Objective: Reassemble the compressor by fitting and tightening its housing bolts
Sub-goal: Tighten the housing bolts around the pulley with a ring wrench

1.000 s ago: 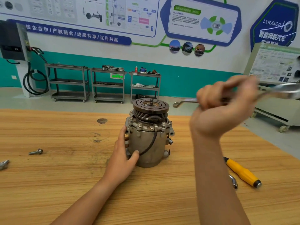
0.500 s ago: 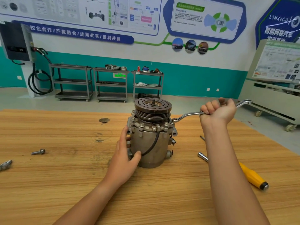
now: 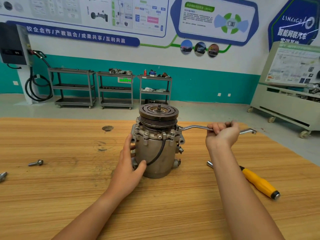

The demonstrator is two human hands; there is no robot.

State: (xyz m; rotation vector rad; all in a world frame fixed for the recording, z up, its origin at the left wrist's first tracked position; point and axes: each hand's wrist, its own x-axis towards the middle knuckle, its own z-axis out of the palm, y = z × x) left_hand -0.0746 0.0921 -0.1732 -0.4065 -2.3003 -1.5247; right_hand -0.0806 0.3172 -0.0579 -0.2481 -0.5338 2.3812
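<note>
The wooden desk (image 3: 69,196) fills the near part of the view. On its right side lies a yellow-handled tool with a metal tip (image 3: 258,182), and no hand touches it. Over on the left lies a loose silver bolt (image 3: 35,163), well apart from both hands.

The left hand (image 3: 129,163) wraps round the left side of the grey metal compressor (image 3: 155,153), with the thumb at the front and the fingers round the side. The compressor stands upright in the middle of the desk, so its long line goes straight up. The dark round pulley (image 3: 158,112) is on top. Small silver housing bolts (image 3: 146,132) stick up round its top rim.

A little further back, to the right, the right hand (image 3: 222,134) is curled tight round the long silver metal wrench (image 3: 194,126). The wrench lies flat, going left to right. Its left end seems to sit on a bolt at the compressor's top right edge. Its other end points away to the right, past the fist. The right hand is the one nearer that bolt. I think the next turn must swing the handle level with the desk, around that bolt, while the left hand stops the body from spinning.

Far off, grey metal carts (image 3: 115,89) stand by the wall.
</note>
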